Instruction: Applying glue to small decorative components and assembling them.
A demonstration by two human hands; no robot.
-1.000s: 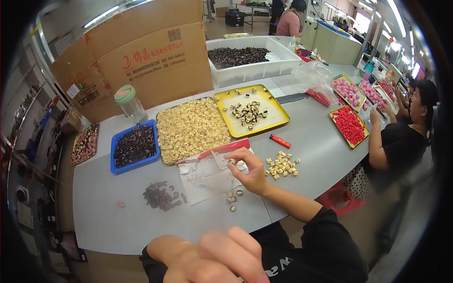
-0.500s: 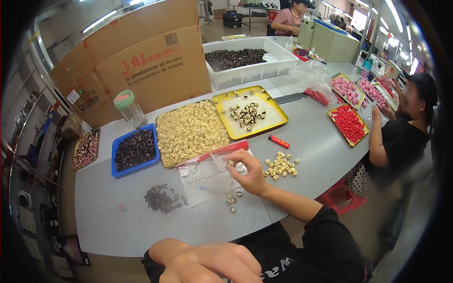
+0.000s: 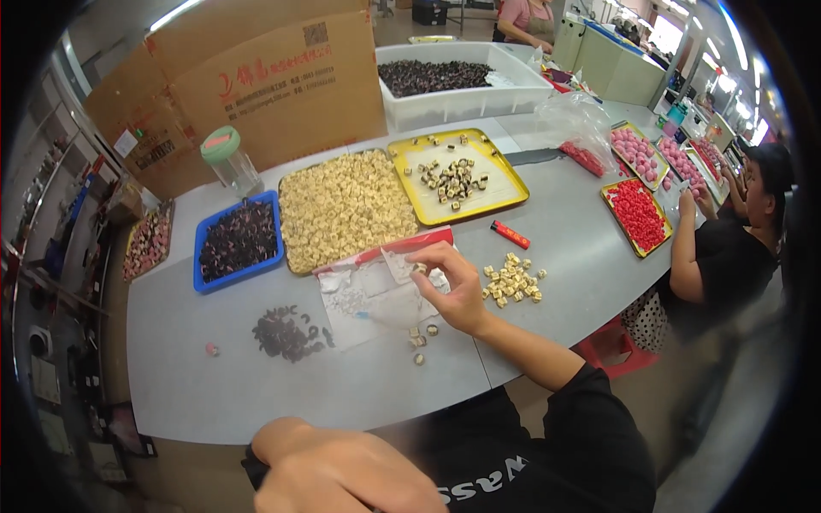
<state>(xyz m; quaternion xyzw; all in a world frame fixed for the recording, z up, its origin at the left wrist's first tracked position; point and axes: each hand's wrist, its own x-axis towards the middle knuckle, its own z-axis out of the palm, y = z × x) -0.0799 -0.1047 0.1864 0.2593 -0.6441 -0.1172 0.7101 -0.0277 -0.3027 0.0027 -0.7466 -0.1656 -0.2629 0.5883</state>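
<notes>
My right hand (image 3: 462, 295) is raised over a white paper sheet (image 3: 346, 329), its thumb and forefinger pinching a small cream cube-shaped piece (image 3: 419, 268). My left hand (image 3: 342, 470) is low at the front edge of the view, its fingers bent inward; the fingertips and whatever they hold are hidden. Below the right hand stand several small cubes with dark sides (image 3: 416, 339). Beside the sheet lies a loose pile of dark curved pieces (image 3: 291, 333). A heap of cream cubes (image 3: 513, 280) sits right of my right hand.
Behind the sheet are a blue tray (image 3: 202, 267) of dark pieces, a tray of cream cubes (image 3: 346, 209) and a yellow tray (image 3: 516, 198). A lidded bottle (image 3: 229, 162), a cardboard box (image 3: 282, 103) and a white bin (image 3: 462, 107) stand farther back. A co-worker (image 3: 718, 248) sits at right.
The whole view has shifted slightly. My left hand has dropped lower, more of it past the bottom edge. My right hand keeps its pinch on the cube over the sheet.
</notes>
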